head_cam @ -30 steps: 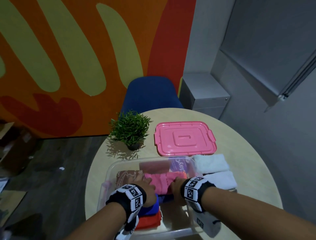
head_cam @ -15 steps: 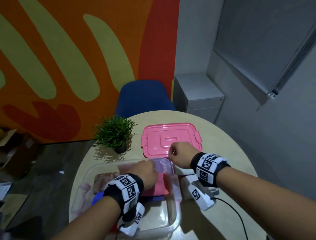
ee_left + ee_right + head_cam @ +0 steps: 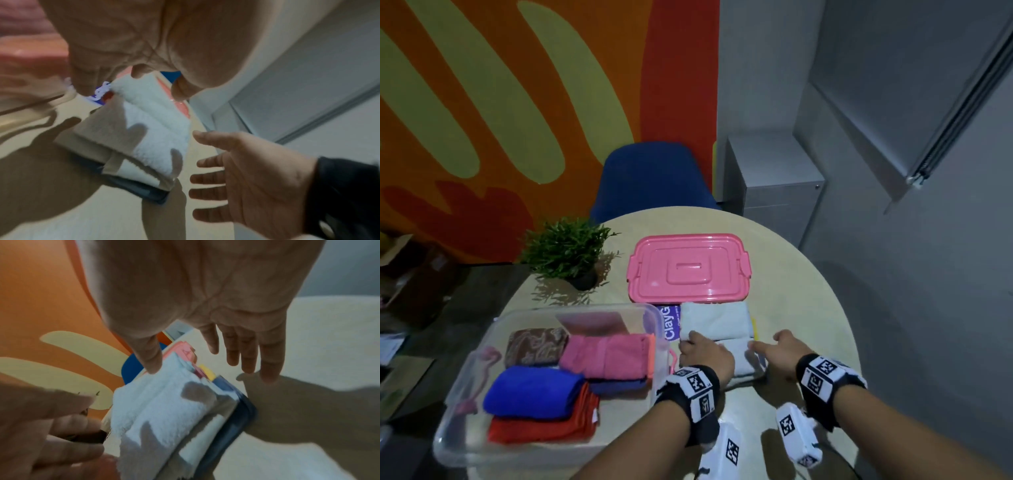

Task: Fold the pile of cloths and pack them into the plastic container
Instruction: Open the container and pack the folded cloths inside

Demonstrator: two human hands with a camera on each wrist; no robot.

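On the round table (image 3: 784,274) sits 1 clear plastic container (image 3: 544,448) holding 5 folded cloths; 2 folded white cloths (image 3: 717,320) lie just right of it. The left hand (image 3: 705,353) and right hand (image 3: 780,349), fingers spread and relaxed, flank them, gripping nothing.

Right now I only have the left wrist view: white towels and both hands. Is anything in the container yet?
Observer: Yes. The clear container holds folded blue, red, pink and brown patterned cloths.
Operator: Where's its lid?
Observer: The pink lid lies flat on the table, beyond the white towels.
Operator: Anything else nearby?
Observer: A small potted plant stands left of the lid.
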